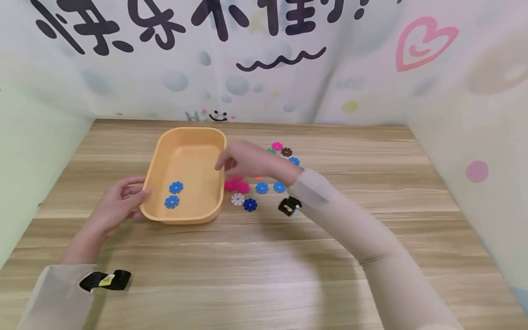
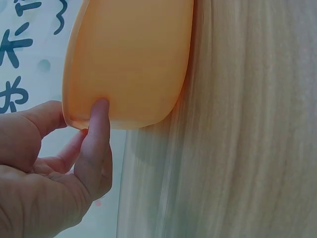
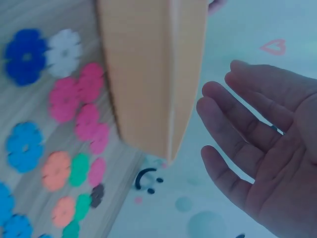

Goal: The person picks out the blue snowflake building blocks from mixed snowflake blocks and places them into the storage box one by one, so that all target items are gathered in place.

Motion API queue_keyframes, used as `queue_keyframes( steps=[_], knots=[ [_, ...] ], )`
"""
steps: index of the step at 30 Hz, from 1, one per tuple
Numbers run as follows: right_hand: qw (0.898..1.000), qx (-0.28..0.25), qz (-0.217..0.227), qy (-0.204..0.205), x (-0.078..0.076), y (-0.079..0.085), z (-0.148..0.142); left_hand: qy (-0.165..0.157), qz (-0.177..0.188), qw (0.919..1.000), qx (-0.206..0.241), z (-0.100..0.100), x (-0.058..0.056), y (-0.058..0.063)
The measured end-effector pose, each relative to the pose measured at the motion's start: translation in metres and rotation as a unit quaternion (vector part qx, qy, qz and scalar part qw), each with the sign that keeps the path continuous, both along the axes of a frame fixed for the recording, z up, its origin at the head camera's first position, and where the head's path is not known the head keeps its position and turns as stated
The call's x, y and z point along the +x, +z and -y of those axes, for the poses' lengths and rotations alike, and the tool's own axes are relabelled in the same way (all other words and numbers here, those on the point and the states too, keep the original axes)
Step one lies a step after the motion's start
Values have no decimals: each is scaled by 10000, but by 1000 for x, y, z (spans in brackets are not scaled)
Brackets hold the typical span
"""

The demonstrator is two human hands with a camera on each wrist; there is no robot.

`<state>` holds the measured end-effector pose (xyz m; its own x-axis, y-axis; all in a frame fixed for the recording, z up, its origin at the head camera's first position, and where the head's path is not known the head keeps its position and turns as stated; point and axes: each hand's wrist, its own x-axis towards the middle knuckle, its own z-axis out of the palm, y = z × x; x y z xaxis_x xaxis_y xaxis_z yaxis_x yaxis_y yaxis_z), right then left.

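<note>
An orange plastic basin (image 1: pixel 190 216) stands on the table, with two blue notched discs (image 1: pixel 174 195) lying in its near left part. My left hand (image 1: pixel 117 201) pinches the basin's left rim, thumb and fingers on opposite sides of the wall; the left wrist view shows these fingers (image 2: pixel 100 124) against the basin's end. Over the right rim is my right hand (image 1: pixel 247 158), its fingers loosely bent and spread apart in the right wrist view, with no disc visible in them. Pink notched discs (image 1: pixel 237 185) lie beside the basin, just below the right hand.
More notched discs are scattered right of the basin, including a white disc (image 1: pixel 237 199), a dark blue disc (image 1: pixel 250 205) and a brown disc (image 1: pixel 286 151). A printed white curtain (image 1: pixel 264 91) closes off the table's back edge, with pale walls at both sides.
</note>
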<state>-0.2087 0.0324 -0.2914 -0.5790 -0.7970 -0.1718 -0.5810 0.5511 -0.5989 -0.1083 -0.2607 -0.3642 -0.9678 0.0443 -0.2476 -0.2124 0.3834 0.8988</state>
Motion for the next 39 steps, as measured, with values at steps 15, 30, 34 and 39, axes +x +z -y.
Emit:
queue_keyframes(
  steps=[15,30,34,39],
  knots=[
    [9990,269,109,-337,39,-44,-113,-21,-58,10000,16,3,1,-2],
    [9969,78,1,-777,46,-83,-144,-10,-65,10000,-38,5,3,-5],
    [9970,27,-48,-775,47,-87,-146,-27,-96,9999,-22,4,2,-5],
    [9959,26,-168,-890,48,-89,-146,-61,-135,9999,-5,2,0,-4]
  ],
)
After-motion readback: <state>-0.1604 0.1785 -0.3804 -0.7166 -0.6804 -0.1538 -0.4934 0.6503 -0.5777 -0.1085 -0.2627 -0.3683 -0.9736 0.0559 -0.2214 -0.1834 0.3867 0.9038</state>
